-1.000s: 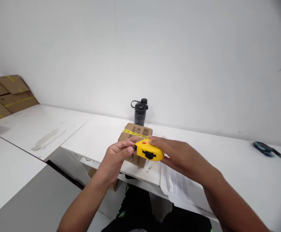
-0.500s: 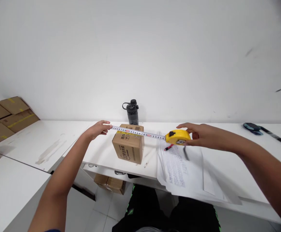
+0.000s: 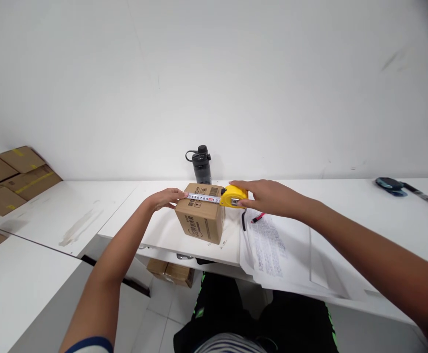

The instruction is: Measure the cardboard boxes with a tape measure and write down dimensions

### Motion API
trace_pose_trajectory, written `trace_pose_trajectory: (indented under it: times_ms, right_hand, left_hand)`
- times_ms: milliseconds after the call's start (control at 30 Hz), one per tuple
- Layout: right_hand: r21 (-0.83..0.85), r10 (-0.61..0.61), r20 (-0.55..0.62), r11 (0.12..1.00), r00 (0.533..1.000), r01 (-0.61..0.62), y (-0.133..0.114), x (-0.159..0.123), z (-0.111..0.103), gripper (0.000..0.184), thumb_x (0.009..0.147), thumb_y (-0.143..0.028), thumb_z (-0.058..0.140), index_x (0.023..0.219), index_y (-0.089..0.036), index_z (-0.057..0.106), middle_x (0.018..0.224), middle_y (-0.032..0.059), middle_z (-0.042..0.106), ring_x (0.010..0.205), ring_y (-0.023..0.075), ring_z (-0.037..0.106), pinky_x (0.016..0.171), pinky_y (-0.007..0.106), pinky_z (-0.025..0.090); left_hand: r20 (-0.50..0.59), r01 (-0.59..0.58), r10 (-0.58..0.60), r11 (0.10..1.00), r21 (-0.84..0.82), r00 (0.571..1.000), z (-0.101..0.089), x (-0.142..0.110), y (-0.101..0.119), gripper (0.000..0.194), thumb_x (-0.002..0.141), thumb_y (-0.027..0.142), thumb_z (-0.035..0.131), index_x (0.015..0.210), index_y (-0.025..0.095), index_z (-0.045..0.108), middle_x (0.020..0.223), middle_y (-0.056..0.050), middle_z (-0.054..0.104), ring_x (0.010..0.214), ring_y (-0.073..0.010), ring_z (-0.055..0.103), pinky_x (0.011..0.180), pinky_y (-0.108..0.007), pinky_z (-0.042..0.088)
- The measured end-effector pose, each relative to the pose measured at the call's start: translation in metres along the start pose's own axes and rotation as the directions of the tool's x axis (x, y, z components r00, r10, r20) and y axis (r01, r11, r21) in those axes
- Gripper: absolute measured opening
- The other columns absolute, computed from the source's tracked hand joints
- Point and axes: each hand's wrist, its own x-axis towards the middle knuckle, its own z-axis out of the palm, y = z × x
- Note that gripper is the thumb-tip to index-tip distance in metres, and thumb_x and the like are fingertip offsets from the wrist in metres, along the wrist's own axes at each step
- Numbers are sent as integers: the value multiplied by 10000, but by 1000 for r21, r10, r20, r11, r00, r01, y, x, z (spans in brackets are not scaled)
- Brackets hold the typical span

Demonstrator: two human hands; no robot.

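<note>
A cardboard box [image 3: 201,220] with dark printing stands upright on the white table. The white blade of a tape measure [image 3: 233,196] lies across its top from left to right. My left hand [image 3: 168,198] pinches the blade's end at the box's left top edge. My right hand [image 3: 263,195] is closed around the yellow tape case, which sits at the right top edge of the box. A black wrist strap dangles from the case. The blade's numbers face up, with a red mark near the case.
Behind the box stands a dark water bottle [image 3: 201,166]. Handwritten papers [image 3: 273,255] and a red pen [image 3: 257,217] lie to the right. A blue-black object with a strap [image 3: 389,184] rests at far right. Cardboard boxes [image 3: 18,176] are piled at left; more boxes [image 3: 170,272] sit below the table.
My right hand has moved left with the tape case, up to the box, and less blade is out. My left hand has come right and brought the blade's end to the box edge.
</note>
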Motion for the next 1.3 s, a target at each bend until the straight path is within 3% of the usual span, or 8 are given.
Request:
trace_pose_trajectory:
  times_ms: [200,367,567,667,800,933,1133,1300]
  right_hand:
    - [-97,-30,-71,995,997,23,9,-11,6,560,948,-434,408,1468,-228,434,1224,98,696,872,259,680,630,322,456]
    - [-177,-50,-255,984,966,4,-31,-51,13,693,879,-484,525,1483,-167,403,800,69,732,576,217,598,502,292,330]
    - [-177,-141,-673,984,726,27,-144,-80,67,320,870,-294,547,1154,-195,656,650,27,658,561,193,588,548,338,355]
    - [-86,-20,-628,995,778,-44,-170,-53,91,304,867,-335,579,1120,-193,670,685,41,674,568,193,609,540,337,370]
    - [1,120,-478,991,870,-136,-162,-15,97,483,895,-542,539,1279,-253,590,721,49,719,555,214,631,489,317,337]
    - [93,238,-394,971,888,-219,-146,-8,93,658,884,-684,462,1383,-257,493,668,40,724,547,245,651,477,308,341]
    - [70,218,-413,976,884,-208,-146,-14,96,674,879,-642,490,1372,-184,526,718,81,743,586,267,675,490,313,391]
    - [51,195,-430,980,882,-192,-137,-27,94,517,929,-398,478,1389,-171,539,868,113,771,625,260,690,523,332,459]
  left_hand:
    - [-44,-11,18,987,158,999,-9,-8,14,494,613,599,799,806,155,699,1016,-126,737,938,-249,665,837,-368,477]
    - [-97,-133,150,978,162,984,-33,-5,42,449,642,568,784,845,173,716,1080,-116,724,1055,-252,623,875,-374,466]
    - [60,-334,328,926,177,943,-6,34,78,345,721,499,730,878,192,720,1114,-76,709,1083,-228,596,936,-362,440]
    - [8,-313,322,914,257,947,28,52,72,349,722,511,705,812,174,698,915,-66,716,881,-214,619,815,-351,463]
    - [-12,-340,359,894,291,933,53,53,53,423,778,589,604,866,185,696,814,-33,686,732,-188,594,674,-317,458]
    - [40,-366,371,885,287,928,55,47,47,439,785,604,597,876,186,693,812,-20,683,727,-180,597,641,-298,458]
    - [-72,-382,410,891,246,909,52,55,46,387,763,530,651,834,153,704,777,-31,681,707,-165,581,660,-302,453]
    - [-238,-541,546,836,92,804,44,30,61,306,758,460,708,784,157,673,809,-28,688,790,-153,601,787,-310,470]
